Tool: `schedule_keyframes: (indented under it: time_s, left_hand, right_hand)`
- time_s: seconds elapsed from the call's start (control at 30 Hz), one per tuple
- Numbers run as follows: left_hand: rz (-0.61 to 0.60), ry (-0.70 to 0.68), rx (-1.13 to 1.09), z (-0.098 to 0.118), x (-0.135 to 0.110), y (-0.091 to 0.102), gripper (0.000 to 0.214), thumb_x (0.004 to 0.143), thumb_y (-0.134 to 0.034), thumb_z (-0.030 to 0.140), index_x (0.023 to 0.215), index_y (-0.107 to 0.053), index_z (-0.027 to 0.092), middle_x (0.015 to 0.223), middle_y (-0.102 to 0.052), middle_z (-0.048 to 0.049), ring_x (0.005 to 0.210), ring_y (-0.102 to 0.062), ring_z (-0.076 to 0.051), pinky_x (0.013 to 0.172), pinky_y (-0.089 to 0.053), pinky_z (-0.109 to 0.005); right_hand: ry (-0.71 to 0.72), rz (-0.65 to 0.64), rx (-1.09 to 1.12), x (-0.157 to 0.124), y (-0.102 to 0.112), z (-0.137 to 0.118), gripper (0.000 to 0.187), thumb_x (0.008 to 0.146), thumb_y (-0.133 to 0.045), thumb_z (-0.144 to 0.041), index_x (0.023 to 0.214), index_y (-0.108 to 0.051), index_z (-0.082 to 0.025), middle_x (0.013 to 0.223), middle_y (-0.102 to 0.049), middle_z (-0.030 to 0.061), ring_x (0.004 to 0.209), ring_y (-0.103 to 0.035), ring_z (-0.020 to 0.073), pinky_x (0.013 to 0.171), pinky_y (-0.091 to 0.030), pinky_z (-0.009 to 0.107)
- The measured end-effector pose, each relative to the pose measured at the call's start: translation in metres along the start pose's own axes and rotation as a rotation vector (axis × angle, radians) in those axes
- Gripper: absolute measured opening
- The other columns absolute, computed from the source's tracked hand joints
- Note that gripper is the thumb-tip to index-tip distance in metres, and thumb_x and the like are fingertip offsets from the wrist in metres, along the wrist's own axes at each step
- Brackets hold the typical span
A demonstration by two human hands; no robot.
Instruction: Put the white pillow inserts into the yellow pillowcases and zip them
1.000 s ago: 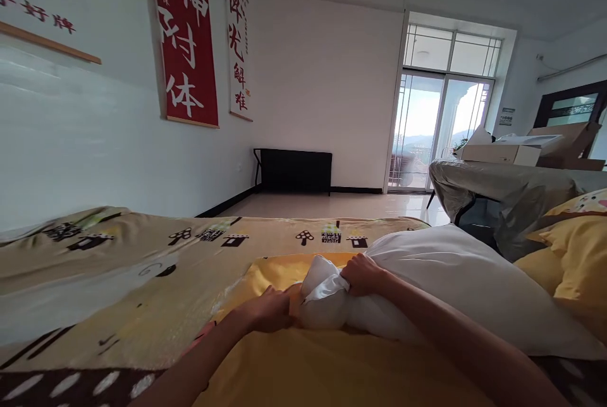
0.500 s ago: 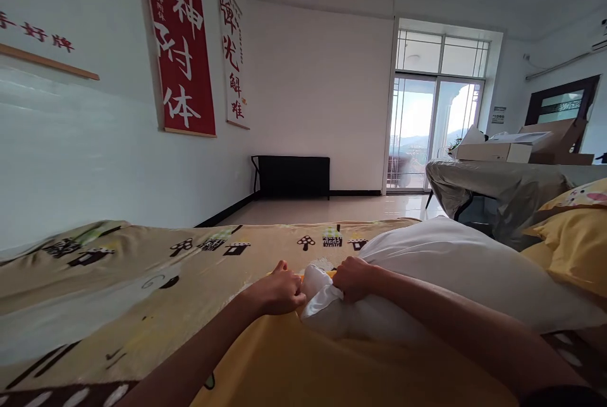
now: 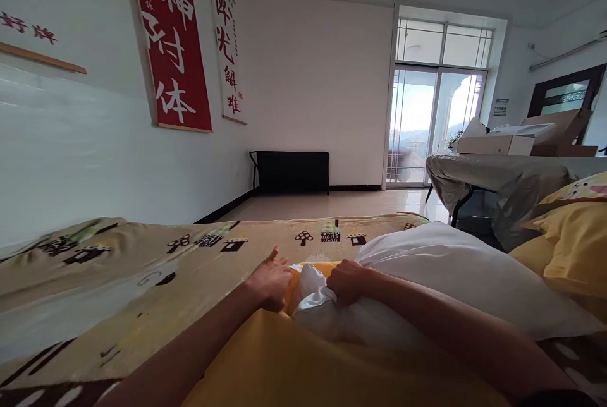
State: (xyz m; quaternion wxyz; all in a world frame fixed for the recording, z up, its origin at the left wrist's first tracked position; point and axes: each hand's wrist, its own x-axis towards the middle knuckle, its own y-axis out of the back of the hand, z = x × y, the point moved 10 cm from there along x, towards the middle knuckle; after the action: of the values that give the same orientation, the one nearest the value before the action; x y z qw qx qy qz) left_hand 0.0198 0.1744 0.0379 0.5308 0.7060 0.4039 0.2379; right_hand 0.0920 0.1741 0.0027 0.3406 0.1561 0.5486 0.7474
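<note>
A yellow pillowcase [image 3: 265, 363] lies in front of me, its opening edge raised beside my left hand [image 3: 269, 280]. That hand holds the edge low near the thumb, while its index finger points up and other fingers are loosened. My right hand [image 3: 349, 282] is closed around the bunched corner of a white pillow [image 3: 427, 252]. This corner sits at the pillowcase's mouth, just right of my left hand, and part of the pillow is inside the yellow cloth. The rest of the pillow stretches out to the right, behind my right forearm.
A beige patterned blanket [image 3: 190, 280] spreads under everything. Yellow ruffled bedding [image 3: 569, 242] lies at the right. Beyond it stands a plastic-covered table [image 3: 502, 173] with an opened box [image 3: 497, 145]. A black folded panel [image 3: 291, 172] leans on the far wall.
The fingers of my left hand have loosened and the index finger has lifted; the hand has shifted slightly left. My right hand keeps its hold on the pillow corner. The view has tilted slightly.
</note>
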Motion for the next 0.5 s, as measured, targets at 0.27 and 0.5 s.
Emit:
schedule_keyframes:
  time_s: [0.27, 0.5]
  left_hand:
    - [0.099, -0.071, -0.018, 0.015, -0.007, 0.063, 0.012, 0.06, -0.052, 0.013, 0.059, -0.063, 0.017, 0.098, -0.07, -0.0103, 0.099, -0.056, -0.025, 0.095, -0.035, -0.043]
    - [0.157, -0.121, 0.01, 0.035, 0.001, 0.087, 0.02, 0.07, -0.046, 0.017, 0.062, -0.064, 0.015, 0.09, -0.07, -0.0119, 0.095, -0.058, -0.023, 0.097, -0.034, -0.041]
  right_hand:
    - [-0.033, 0.02, 0.036, 0.013, 0.011, 0.012, 0.032, 0.072, -0.059, -0.034, 0.096, -0.069, -0.016, 0.095, -0.071, 0.0137, 0.085, -0.068, 0.0261, 0.07, -0.052, 0.036]
    - [-0.059, 0.061, 0.084, 0.024, 0.025, 0.014, 0.034, 0.074, -0.056, -0.037, 0.098, -0.068, -0.017, 0.098, -0.071, 0.0118, 0.089, -0.067, 0.027, 0.072, -0.052, 0.036]
